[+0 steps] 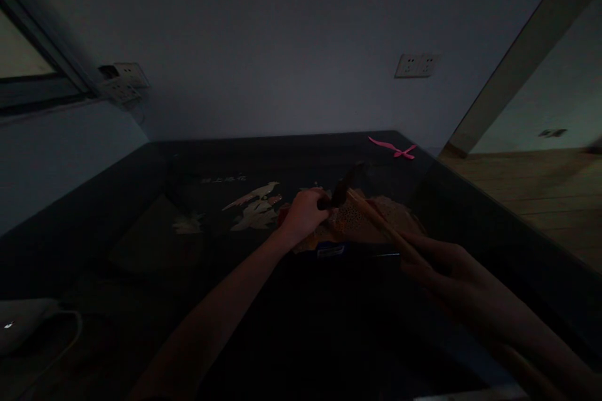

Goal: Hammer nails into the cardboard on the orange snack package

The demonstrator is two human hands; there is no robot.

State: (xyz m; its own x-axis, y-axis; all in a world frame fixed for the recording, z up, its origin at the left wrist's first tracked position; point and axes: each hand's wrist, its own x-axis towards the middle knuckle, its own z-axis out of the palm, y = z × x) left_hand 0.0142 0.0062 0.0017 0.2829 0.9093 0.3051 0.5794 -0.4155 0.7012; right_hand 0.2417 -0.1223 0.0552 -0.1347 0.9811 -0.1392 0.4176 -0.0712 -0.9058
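Note:
The scene is dim. My right hand is closed round the pale wooden handle of what looks like a hammer. The dark hammer head sits crosswise at the far end of that handle. With fingers curled, my left hand grips the near left end of the head. Beneath both hands lies a patterned reddish-brown piece, with spots and an orange patch; its kind is unclear. A small blue label with pale print shows at its near edge.
The dark glossy table bears a pale bird-and-flower picture. A pink ribbon lies near its far right corner. At the lower left is a white device with a cord. Wall sockets are behind.

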